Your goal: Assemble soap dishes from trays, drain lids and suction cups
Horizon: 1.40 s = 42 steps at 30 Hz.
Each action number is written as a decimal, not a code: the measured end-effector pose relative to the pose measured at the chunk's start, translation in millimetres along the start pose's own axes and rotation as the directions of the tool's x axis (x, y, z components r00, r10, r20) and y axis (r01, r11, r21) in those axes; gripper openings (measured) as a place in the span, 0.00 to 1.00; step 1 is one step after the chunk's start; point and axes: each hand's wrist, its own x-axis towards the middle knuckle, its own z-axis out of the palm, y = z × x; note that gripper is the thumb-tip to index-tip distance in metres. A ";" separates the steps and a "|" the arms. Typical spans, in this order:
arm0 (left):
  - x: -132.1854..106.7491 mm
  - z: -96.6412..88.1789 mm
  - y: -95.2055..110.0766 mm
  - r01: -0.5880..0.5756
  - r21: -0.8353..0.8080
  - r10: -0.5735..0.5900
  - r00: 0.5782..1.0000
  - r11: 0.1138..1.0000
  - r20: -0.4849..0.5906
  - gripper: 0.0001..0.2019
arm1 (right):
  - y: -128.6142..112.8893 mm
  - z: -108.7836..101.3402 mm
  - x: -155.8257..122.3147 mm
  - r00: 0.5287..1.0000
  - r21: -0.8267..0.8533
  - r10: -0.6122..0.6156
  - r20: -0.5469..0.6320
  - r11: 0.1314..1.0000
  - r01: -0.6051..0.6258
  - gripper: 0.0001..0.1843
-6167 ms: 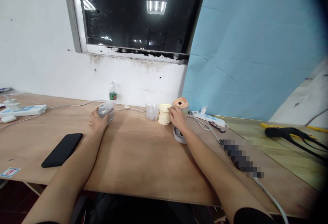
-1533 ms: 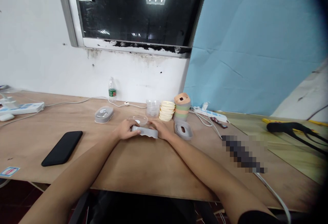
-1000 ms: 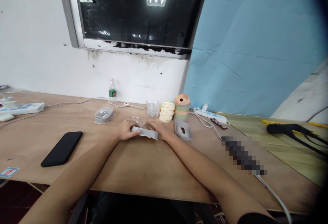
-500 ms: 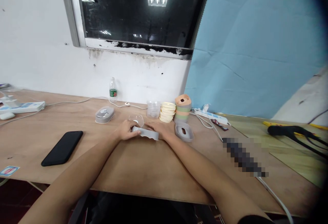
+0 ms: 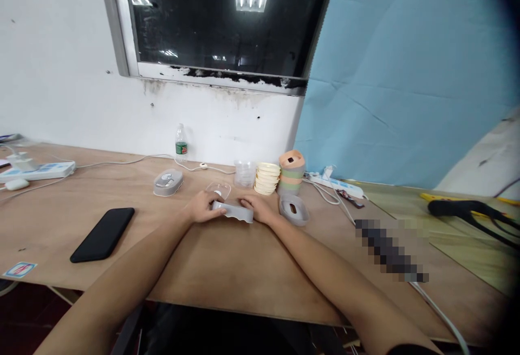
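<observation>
A light grey plastic shell (image 5: 233, 211) with a wavy lower edge is held on its side just above the table. My left hand (image 5: 203, 207) is closed around its left end, thumb on the near face and fingers over the top. At the right end is my right hand (image 5: 258, 207), fingers curled over the far side, with the fingertips partly hidden. Just behind the shell lies a clear plastic cover (image 5: 220, 188). Close to my right wrist sits a grey oval tray with a slot (image 5: 293, 210).
Behind my hands stand clear cups (image 5: 244, 173), stacked cream rings (image 5: 266, 179) and stacked coloured shells (image 5: 291, 173). To the left are a grey lidded box (image 5: 168, 182), a black phone (image 5: 102, 234) and a bottle (image 5: 181, 143). Power strips (image 5: 343, 186) and cables line the back.
My right hand has drawn back to the right from behind the shell, and its curled fingers now show at the right end. My left hand keeps its hold. The view has shifted slightly.
</observation>
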 end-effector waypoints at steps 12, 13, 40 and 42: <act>-0.3 4.2 0.5 -0.006 0.080 0.011 0.997 0.997 -0.070 0.30 | -19.7 -19.3 -23.3 0.985 0.050 -0.110 0.131 0.993 0.105 0.42; -0.6 4.0 -0.1 0.003 0.072 0.002 0.997 0.997 -0.075 0.30 | -21.0 -18.8 -22.6 0.986 0.039 -0.106 0.128 0.994 0.102 0.44; 3.0 2.8 8.3 0.020 0.018 -0.017 0.988 1.000 -0.152 0.23 | -7.3 -3.0 -12.8 0.912 0.596 0.272 -0.309 0.802 -0.037 0.40; 3.7 4.3 6.9 0.103 0.015 -0.097 0.971 0.995 -0.216 0.24 | -6.1 -2.1 -12.0 0.908 0.568 0.251 -0.335 0.823 -0.018 0.40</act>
